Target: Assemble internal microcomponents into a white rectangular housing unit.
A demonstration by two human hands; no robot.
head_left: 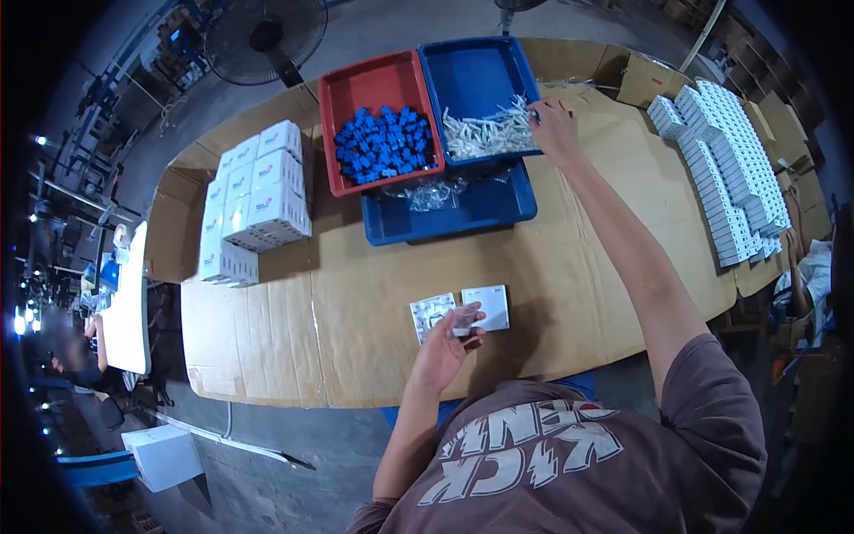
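Note:
My left hand (443, 354) is closed on a small clear plastic bag (464, 317), held above the table near its front edge. Just beyond it lie a flat white box (492, 313) and, to the left, a white piece with grey markings (427, 311), partly covered by my fingers. My right arm stretches far forward. At the right rim of a blue tray (471, 71), my right hand (555, 129) has its fingers bent together at a heap of slim white pieces (485, 133); whatever sits between the fingertips is too small to make out.
Left of the blue tray, a red tray (334, 93) holds many small blue parts (382, 142). Below both stands another blue tray (382, 227) with clear plastic bags (431, 194). White boxes are stacked at left (258, 200) and right (725, 160). Cardboard (587, 240) covers the table.

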